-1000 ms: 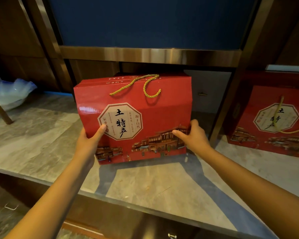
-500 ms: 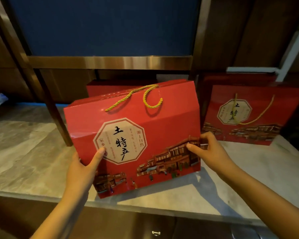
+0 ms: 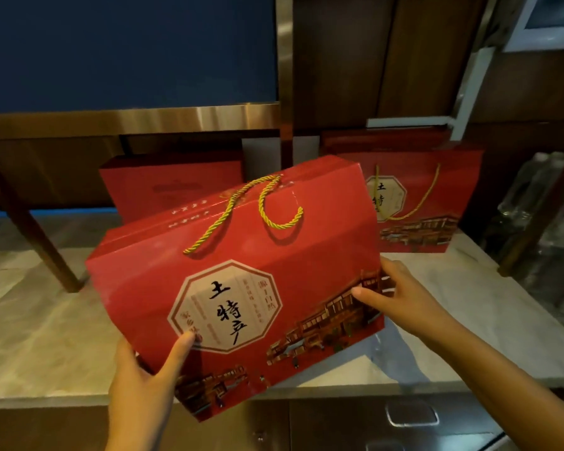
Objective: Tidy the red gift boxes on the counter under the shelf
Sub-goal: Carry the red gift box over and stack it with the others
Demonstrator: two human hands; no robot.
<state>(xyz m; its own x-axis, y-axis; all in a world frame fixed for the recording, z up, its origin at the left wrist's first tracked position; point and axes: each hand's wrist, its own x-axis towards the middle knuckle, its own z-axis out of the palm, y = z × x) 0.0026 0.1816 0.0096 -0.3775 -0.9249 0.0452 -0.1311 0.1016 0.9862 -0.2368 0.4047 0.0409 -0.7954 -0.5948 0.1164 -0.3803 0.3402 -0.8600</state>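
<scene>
Both hands clamp one red gift box [image 3: 241, 284]: left hand [image 3: 144, 382] at its 7 o'clock corner, right hand [image 3: 401, 301] on the 3 o'clock edge. Since a second ago it has come off the counter [image 3: 46, 336], tilted, toward the boxes at 1 o'clock [image 3: 437, 203], likely its new spot.

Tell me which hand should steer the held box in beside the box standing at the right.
Right, probably. The right hand grips the held box on the edge facing the right box; the left hand supports the lower corner.

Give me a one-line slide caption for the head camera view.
Both hands, left and right, hold a tilted red gift box above the marble counter, two more behind.
</scene>
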